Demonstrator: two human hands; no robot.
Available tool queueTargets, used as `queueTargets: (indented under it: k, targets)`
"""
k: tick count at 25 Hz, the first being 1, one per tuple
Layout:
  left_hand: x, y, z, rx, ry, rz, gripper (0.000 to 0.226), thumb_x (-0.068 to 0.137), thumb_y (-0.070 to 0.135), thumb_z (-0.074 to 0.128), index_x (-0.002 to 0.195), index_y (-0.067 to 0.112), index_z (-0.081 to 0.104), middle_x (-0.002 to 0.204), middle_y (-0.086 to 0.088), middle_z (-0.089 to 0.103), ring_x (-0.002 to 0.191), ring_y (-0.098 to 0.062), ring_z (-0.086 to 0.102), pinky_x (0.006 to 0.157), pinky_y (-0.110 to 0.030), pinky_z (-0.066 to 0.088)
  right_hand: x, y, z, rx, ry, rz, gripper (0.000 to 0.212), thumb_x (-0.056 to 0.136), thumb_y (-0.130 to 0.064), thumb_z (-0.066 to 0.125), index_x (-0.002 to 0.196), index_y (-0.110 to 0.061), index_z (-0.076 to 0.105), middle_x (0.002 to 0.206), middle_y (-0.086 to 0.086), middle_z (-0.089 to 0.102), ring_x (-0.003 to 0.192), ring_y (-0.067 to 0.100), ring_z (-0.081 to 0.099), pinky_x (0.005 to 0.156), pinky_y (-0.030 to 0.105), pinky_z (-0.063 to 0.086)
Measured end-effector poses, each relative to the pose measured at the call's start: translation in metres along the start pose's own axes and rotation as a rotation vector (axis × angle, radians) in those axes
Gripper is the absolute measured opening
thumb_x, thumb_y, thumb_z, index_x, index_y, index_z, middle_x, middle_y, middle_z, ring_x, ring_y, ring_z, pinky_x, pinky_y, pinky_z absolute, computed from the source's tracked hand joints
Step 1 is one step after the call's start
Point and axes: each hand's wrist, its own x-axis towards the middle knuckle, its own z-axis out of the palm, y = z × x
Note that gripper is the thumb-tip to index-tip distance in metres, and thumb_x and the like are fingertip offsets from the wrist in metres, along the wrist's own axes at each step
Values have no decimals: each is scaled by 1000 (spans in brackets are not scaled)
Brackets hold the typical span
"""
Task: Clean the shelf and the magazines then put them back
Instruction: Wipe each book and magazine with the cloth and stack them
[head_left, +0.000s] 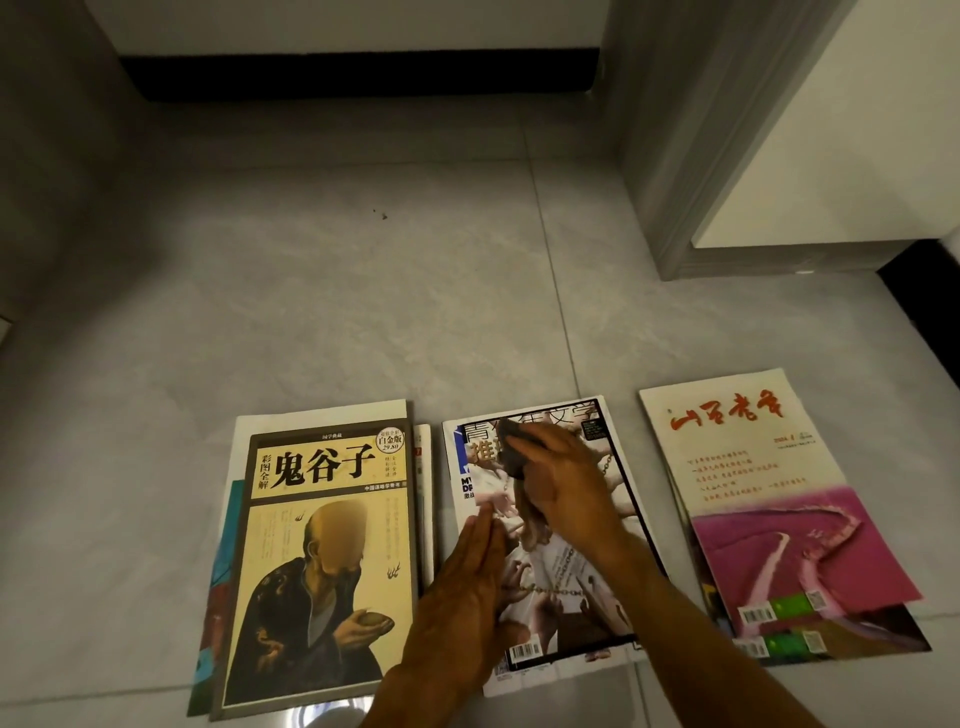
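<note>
From the head view, the left hand (460, 597) lies nearest, its fingers (480, 540) straight and pressed flat on the lower left part of the middle magazine (576, 587), holding nothing. Above it the right hand (563, 486) rests on the same cover, its fingers curled round a dark cloth (517, 449) that touches the upper half of the page.

The middle magazine lies flat on the grey tiled floor (363, 291), on top of at least one more whose pale edge shows below it. Just beside it to the left sits a stack topped by a yellow book (322, 561) with a robed figure on its cover. To the right, apart from the middle one, lies a second stack, its top magazine (769, 493) cream above and pink below.

Far across the floor a black skirting strip (358, 75) runs along the wall, and a grey door frame (691, 156) stands at the right.
</note>
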Motion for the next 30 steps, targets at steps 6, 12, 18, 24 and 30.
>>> queueTargets:
  k: [6, 12, 18, 24, 30]
  targets:
    - [-1, 1, -1, 183, -4, -22, 108, 85, 45, 66, 143, 30, -24, 154, 10, -30, 146, -10, -16, 122, -32, 6, 10, 11, 8, -34, 270, 391, 54, 81, -1, 69, 133, -11, 57, 138, 13, 53, 130, 36, 44, 109, 50, 38]
    - [3, -3, 1, 54, -51, -39, 113, 81, 43, 70, 136, 45, -29, 159, 10, -19, 149, -12, 2, 121, -37, 16, 9, 13, 4, -57, 114, 192, 59, 84, -5, 69, 139, -15, 50, 144, 9, 46, 134, 30, 40, 112, 46, 35]
    - [-4, 17, -5, 307, 18, -171, 108, 88, 59, 54, 143, 15, -29, 149, -5, -40, 139, -28, -35, 113, -38, -18, 9, -1, 13, -134, 186, 344, 66, 78, -2, 73, 139, -10, 49, 143, 15, 48, 136, 38, 37, 111, 54, 33]
    - [-3, 22, -5, 200, 12, -247, 118, 85, 51, 64, 140, 16, -34, 151, 3, -38, 142, -21, -28, 110, -31, -13, 4, -15, 15, -119, -109, -186, 59, 82, -4, 69, 137, -17, 53, 146, 7, 46, 137, 30, 38, 113, 48, 32]
    - [-6, 21, -5, 179, 27, -269, 120, 84, 52, 65, 136, 10, -34, 150, 3, -37, 145, -20, -23, 116, -33, -2, 8, -30, 26, -87, -103, -109, 65, 80, -6, 70, 141, -20, 49, 149, 3, 43, 139, 27, 33, 114, 46, 31]
